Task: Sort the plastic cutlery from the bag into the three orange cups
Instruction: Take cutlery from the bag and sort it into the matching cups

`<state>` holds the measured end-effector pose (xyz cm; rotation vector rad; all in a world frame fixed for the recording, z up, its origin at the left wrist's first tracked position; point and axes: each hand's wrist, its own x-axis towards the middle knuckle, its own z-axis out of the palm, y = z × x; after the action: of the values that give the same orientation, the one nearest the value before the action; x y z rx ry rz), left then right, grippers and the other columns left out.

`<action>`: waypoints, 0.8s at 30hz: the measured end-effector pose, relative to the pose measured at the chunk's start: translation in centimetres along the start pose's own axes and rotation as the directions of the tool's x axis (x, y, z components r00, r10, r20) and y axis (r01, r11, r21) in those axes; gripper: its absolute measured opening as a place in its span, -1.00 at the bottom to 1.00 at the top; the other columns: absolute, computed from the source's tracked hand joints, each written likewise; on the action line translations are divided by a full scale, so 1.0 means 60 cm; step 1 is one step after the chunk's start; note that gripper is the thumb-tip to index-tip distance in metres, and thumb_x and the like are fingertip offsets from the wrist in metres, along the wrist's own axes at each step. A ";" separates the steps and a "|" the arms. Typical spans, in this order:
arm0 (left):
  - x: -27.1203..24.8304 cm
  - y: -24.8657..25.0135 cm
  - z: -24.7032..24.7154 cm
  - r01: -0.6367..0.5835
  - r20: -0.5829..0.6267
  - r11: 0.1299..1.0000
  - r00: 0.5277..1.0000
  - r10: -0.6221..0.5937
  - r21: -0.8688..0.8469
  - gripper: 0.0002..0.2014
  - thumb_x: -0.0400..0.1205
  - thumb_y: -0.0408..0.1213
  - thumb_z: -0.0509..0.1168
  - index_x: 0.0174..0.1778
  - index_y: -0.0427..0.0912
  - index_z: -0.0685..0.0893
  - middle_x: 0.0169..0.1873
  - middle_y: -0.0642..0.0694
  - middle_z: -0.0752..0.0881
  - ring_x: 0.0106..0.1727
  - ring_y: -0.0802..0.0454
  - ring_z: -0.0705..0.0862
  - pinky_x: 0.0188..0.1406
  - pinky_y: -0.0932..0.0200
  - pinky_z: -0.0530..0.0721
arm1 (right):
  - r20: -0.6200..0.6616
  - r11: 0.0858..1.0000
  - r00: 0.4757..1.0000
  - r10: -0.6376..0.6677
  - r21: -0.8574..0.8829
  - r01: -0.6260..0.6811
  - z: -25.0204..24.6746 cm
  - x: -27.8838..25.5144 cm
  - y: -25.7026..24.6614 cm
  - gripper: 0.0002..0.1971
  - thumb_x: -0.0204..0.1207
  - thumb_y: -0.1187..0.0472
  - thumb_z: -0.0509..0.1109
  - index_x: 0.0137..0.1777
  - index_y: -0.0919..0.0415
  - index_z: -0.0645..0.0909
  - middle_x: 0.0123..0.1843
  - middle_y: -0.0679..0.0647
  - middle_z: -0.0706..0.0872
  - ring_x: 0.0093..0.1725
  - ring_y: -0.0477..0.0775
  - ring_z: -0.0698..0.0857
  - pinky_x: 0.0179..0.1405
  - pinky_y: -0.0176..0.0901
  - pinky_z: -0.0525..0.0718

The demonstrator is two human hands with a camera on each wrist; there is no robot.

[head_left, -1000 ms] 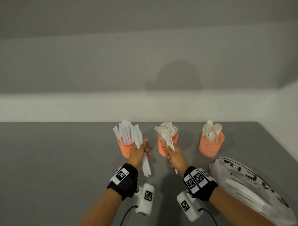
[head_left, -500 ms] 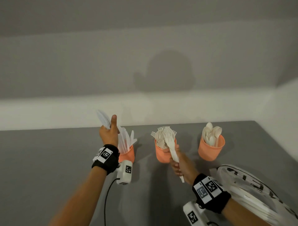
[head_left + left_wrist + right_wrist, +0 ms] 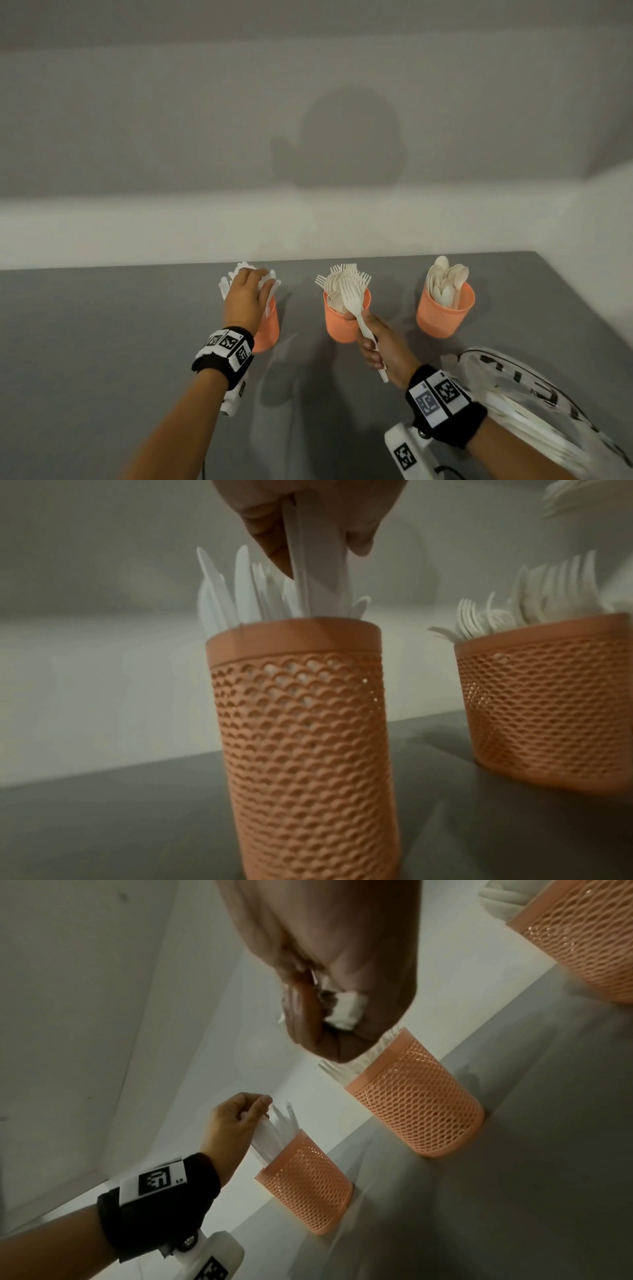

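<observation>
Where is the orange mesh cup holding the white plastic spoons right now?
In the head view, the orange mesh cup of spoons stands rightmost of three, beside the fork cup, behind the plastic bag.

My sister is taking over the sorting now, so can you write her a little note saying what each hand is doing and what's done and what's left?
Left hand: pinching knives, their ends already inside the left cup.
Right hand: gripping forks beside the middle cup, not yet in.
Right cup: holds spoons.
Done: all three cups partly filled.
Left: release the knives, drop in the forks, then sort what remains in the bag on the right.
</observation>
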<state>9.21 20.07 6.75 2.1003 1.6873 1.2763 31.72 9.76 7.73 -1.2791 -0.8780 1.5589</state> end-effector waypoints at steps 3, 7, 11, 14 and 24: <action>0.001 -0.010 0.005 -0.177 0.085 0.970 0.983 0.165 0.166 -0.82 0.53 -0.47 0.23 -0.11 -0.47 0.72 -0.17 -0.30 0.72 -0.16 -0.24 0.73 -0.06 0.19 0.64 | 0.007 1.000 1.000 -0.006 0.006 0.006 -0.001 -0.001 0.002 -0.71 0.72 0.04 0.00 0.03 0.02 0.56 -0.54 -0.03 0.29 -0.71 -0.20 0.21 -0.76 -0.42 0.17; 0.004 -0.010 0.008 -0.283 0.274 0.872 0.945 0.181 0.400 -0.53 0.65 -0.19 -0.01 0.12 -0.47 0.66 0.08 -0.39 0.73 0.13 -0.35 0.71 0.32 -0.02 0.48 | -0.010 1.000 1.000 -0.016 0.010 0.016 -0.003 -0.002 0.004 -0.69 0.72 0.05 -0.01 -0.02 0.02 0.58 -0.58 -0.07 0.31 -0.72 -0.20 0.21 -0.77 -0.42 0.16; 0.006 0.002 0.000 -0.167 0.328 0.889 0.945 0.020 0.426 -0.09 0.56 0.30 -0.49 0.58 -0.28 0.24 0.55 -0.32 0.33 0.62 -0.23 0.21 0.60 -0.11 0.02 | -0.022 1.000 0.999 -0.026 0.004 0.026 -0.008 -0.007 0.005 -0.71 0.72 0.08 0.01 -0.04 0.03 0.57 -0.55 -0.04 0.33 -0.72 -0.20 0.20 -0.77 -0.43 0.14; 0.005 0.036 -0.011 -0.131 0.206 0.943 0.976 0.069 0.306 -0.18 0.59 0.29 -0.29 0.59 -0.27 0.20 0.58 -0.29 0.28 0.64 -0.22 0.14 0.59 -0.07 -0.03 | -0.044 0.997 0.997 -0.062 -0.053 0.060 -0.006 -0.013 0.002 -0.77 0.73 0.10 0.01 0.09 0.06 0.51 -0.50 -0.02 0.36 -0.71 -0.22 0.22 -0.76 -0.44 0.15; -0.123 0.215 0.047 0.456 0.428 0.740 0.869 -0.249 -0.495 -0.71 0.57 -0.06 0.31 -0.03 -0.25 0.62 -0.31 -0.03 0.68 -0.28 0.10 0.64 -0.28 0.40 0.54 | -0.065 0.929 0.943 -0.325 -0.207 0.306 0.026 -0.017 0.009 -0.74 0.73 0.31 0.00 0.29 0.24 0.46 -0.41 -0.07 0.56 -0.65 -0.30 0.49 -0.65 -0.54 0.36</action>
<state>20.50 10.23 8.88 1.4325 1.2487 1.0537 30.16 8.66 7.90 -1.2654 -1.1335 1.1693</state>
